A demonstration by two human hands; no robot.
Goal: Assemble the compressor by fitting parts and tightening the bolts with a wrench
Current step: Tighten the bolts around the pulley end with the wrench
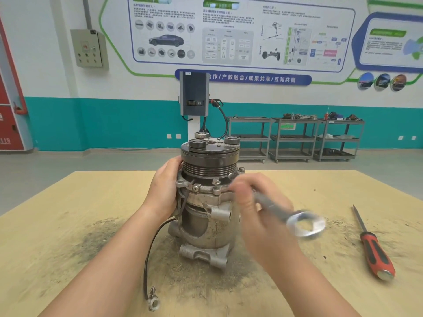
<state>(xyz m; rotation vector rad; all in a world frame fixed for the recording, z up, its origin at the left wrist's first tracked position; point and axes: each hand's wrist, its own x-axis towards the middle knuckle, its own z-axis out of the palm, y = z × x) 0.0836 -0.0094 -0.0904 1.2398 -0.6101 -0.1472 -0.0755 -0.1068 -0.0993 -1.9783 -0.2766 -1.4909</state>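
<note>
The grey metal compressor (206, 216) stands upright in the middle of the wooden table (68, 225), its black pulley on top. My left hand (163, 188) holds its left side just under the pulley. My right hand (254, 202) grips a silver wrench (295, 219) at the compressor's right side; the hand and wrench are motion-blurred. The wrench's ring end points toward me and to the right, and its far end, by the flange bolts (216, 183), is hidden behind my fingers. A black cable with a connector (152, 300) hangs from the compressor onto the table.
A red-and-black handled screwdriver (372, 245) lies on the table at the right. Dark grime marks the tabletop around the compressor. Beyond the table stand a charging unit (194, 94) and metal shelf carts (295, 138) against the wall.
</note>
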